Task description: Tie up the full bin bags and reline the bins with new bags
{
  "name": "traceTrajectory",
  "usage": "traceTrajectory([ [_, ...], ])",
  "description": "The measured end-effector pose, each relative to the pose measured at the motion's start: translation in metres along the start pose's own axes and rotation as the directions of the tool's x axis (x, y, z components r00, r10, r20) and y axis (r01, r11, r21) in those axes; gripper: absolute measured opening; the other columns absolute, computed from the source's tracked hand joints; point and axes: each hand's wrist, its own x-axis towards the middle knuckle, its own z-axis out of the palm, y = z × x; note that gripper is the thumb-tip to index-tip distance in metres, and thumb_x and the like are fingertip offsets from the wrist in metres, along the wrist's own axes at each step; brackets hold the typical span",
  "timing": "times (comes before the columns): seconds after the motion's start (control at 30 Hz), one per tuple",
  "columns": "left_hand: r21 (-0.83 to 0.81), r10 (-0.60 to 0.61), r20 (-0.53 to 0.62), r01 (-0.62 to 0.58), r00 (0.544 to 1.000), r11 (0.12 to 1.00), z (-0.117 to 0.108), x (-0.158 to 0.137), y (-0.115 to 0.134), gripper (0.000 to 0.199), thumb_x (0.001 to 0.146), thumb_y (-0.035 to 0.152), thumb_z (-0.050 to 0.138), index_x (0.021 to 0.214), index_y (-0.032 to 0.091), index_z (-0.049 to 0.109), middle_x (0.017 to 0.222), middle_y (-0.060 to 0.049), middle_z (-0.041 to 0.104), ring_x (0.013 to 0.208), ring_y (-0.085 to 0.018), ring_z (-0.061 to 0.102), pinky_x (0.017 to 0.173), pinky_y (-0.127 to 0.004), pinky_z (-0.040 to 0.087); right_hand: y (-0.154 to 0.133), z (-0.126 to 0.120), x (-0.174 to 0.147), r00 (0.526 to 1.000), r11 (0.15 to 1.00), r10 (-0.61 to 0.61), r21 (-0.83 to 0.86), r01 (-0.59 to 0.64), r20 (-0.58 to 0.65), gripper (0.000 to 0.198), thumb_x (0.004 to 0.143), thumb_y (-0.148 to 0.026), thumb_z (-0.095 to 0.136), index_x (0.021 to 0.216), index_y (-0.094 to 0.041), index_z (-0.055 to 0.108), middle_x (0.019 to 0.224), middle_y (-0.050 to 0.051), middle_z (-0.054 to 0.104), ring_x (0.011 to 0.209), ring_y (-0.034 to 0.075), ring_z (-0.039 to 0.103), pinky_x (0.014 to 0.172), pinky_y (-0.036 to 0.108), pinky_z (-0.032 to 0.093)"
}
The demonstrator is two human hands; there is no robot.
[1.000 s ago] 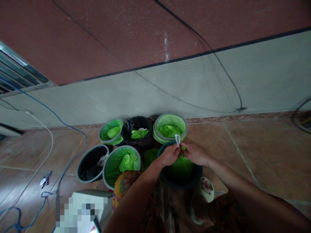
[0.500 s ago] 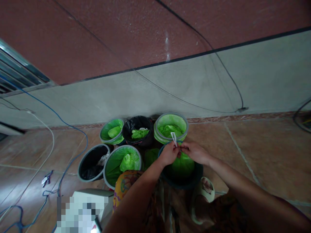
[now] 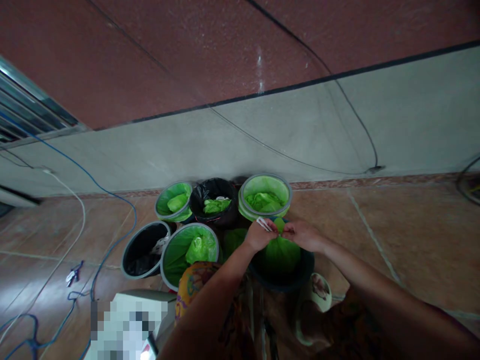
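My left hand [image 3: 260,236] is closed, with a thin white strip [image 3: 264,224] sticking out of its fingers. Facing it, my right hand [image 3: 306,236] pinches at the gathered neck of a green plastic bag [image 3: 280,256]. A tuft of the bag pokes up between the two hands. The bag sits bulging inside a dark round bin [image 3: 277,286] that stands in front of my legs. Whether the strip passes around the neck is hidden by the fingers.
More bins stand close by: a green-lined one [image 3: 265,182] behind, a black-lined one [image 3: 213,187], another green-lined bin [image 3: 189,230] and a tilted black-lined one [image 3: 125,250]. A blue cable [image 3: 112,192] and keys [image 3: 73,275] lie left. The wall [image 3: 240,145] rises behind.
The white strip stood upright above my left hand and now leans left, lying over the back of the fingers. My hands have parted slightly, and the bag's tuft shows between them.
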Motion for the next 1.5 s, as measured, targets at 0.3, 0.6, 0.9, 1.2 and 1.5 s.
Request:
traceTrajectory([
  [0.3,0.281,0.351,-0.054,-0.323,0.935,0.904,0.005,-0.007,0.000,0.021,0.073,0.004,0.051,0.080,0.018,0.064,0.078,-0.002,0.065,0.076,-0.014,0.059,0.077,-0.026,0.048,0.000,0.013,0.003,0.982,0.997,-0.021,0.062,0.033,-0.186,0.025,0.087,-0.023,0.049,0.100,-0.020,0.070,0.098,0.007,0.074,0.089,0.021,0.066,0.080,0.031,0.044],
  [0.6,0.303,0.376,-0.129,-0.324,0.918,0.896,0.012,-0.014,-0.002,0.020,0.082,0.015,0.054,0.101,0.019,0.061,0.093,-0.006,0.065,0.086,-0.018,0.061,0.086,-0.031,0.049,0.000,0.017,0.005,1.000,0.843,0.024,0.537,-0.031,0.019,0.023,0.081,-0.034,0.049,0.078,-0.017,0.065,0.056,-0.003,0.053,0.046,0.010,0.047,0.047,0.023,0.036],
  [0.9,0.159,0.266,-0.120,-0.246,0.956,0.956,0.010,-0.013,0.000,0.008,0.080,0.020,0.059,0.072,0.019,0.060,0.066,0.002,0.059,0.063,-0.011,0.053,0.064,-0.022,0.042,-0.002,0.010,0.001,0.997,0.919,0.075,0.389,-0.057,-0.031,0.019,0.082,-0.028,0.050,0.074,-0.018,0.063,0.061,0.000,0.058,0.055,0.011,0.050,0.053,0.024,0.036],
  [1.2,0.235,0.217,-0.122,-0.185,0.968,0.954,0.010,-0.008,-0.008,0.011,0.080,0.020,0.061,0.069,0.019,0.063,0.063,0.002,0.059,0.060,-0.011,0.051,0.061,-0.022,0.039,-0.012,0.003,0.001,0.995,0.997,0.071,0.036,-0.069,-0.070,0.028,0.090,-0.024,0.041,0.086,-0.018,0.068,0.082,0.008,0.071,0.073,0.018,0.063,0.065,0.028,0.040],
  [1.5,0.608,0.060,-0.082,0.003,0.995,0.794,0.002,-0.010,-0.009,0.015,0.078,0.012,0.056,0.070,0.021,0.065,0.071,-0.006,0.067,0.077,-0.022,0.065,0.076,-0.031,0.048,0.011,0.009,0.001,0.962,0.924,0.217,-0.281,-0.258,-0.167,0.030,0.090,-0.030,0.042,0.091,-0.019,0.070,0.096,0.015,0.074,0.085,0.027,0.068,0.063,0.032,0.042],
])
